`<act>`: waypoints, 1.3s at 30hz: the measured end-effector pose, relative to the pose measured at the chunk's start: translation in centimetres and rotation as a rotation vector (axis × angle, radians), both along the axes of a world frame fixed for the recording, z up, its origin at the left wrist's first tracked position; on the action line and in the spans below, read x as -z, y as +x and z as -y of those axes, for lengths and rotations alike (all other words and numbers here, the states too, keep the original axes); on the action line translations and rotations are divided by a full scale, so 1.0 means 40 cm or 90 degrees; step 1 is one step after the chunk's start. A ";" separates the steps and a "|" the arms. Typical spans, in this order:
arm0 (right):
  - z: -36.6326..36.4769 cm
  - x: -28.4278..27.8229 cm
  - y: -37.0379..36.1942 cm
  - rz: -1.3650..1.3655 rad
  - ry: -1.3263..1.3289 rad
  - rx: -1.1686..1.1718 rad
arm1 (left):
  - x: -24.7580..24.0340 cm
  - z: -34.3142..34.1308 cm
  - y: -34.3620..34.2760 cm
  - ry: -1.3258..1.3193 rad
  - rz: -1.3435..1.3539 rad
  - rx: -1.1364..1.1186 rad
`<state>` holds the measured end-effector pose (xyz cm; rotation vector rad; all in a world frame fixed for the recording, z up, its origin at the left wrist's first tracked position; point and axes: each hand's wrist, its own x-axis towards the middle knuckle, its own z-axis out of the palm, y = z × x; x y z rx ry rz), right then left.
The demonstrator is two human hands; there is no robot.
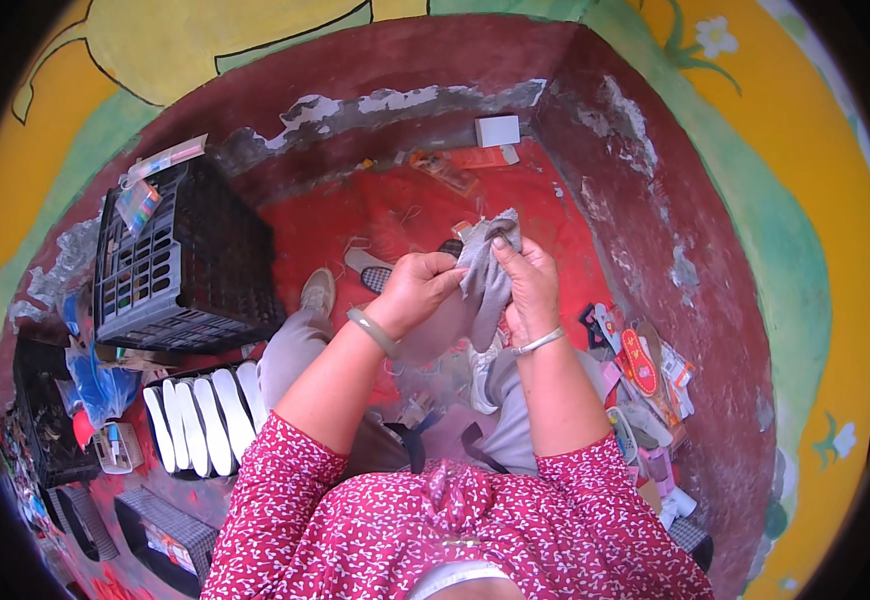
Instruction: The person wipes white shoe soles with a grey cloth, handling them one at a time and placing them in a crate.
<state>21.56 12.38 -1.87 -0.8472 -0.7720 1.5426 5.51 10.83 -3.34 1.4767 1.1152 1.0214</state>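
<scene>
A grey knitted cloth (491, 292), soft and sock-like in shape, hangs between my two hands above my knees. Its upper left edge is pinched in my left hand (417, 292), thumb against fingers, with a pale bangle at the wrist. My right hand (529, 285) grips the cloth's right side, the thumb pressed on its top and a silver bangle below. The lower end droops beside the right palm. Beyond the hands, on the red floor covering, lies a white insole with a checked patch (370, 270).
A black plastic crate (187, 262) stands at the left, packets on its top. Near it are several white soles (198, 422) in a row. A red insole (640, 362) lies in a pile at the right. A white box (498, 130) sits by the back wall.
</scene>
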 end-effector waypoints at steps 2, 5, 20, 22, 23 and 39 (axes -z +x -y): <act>0.002 -0.011 0.000 -0.011 -0.014 -0.001 | 0.005 0.001 0.004 -0.002 0.042 -0.006; -0.017 0.007 0.023 0.016 -0.019 0.067 | 0.018 -0.007 -0.009 -0.029 -0.009 0.022; -0.029 -0.021 0.035 -0.115 -0.093 -0.174 | 0.078 -0.027 -0.018 -0.088 0.215 -0.090; -0.010 -0.048 0.000 -0.078 -0.065 -0.217 | 0.071 -0.019 -0.011 -0.054 0.186 -0.089; -0.009 -0.040 0.000 -0.050 -0.058 -0.221 | 0.060 -0.015 -0.005 -0.037 0.174 -0.084; -0.002 0.083 -0.072 0.593 0.133 -0.149 | 0.052 -0.046 0.022 -0.094 0.508 -0.339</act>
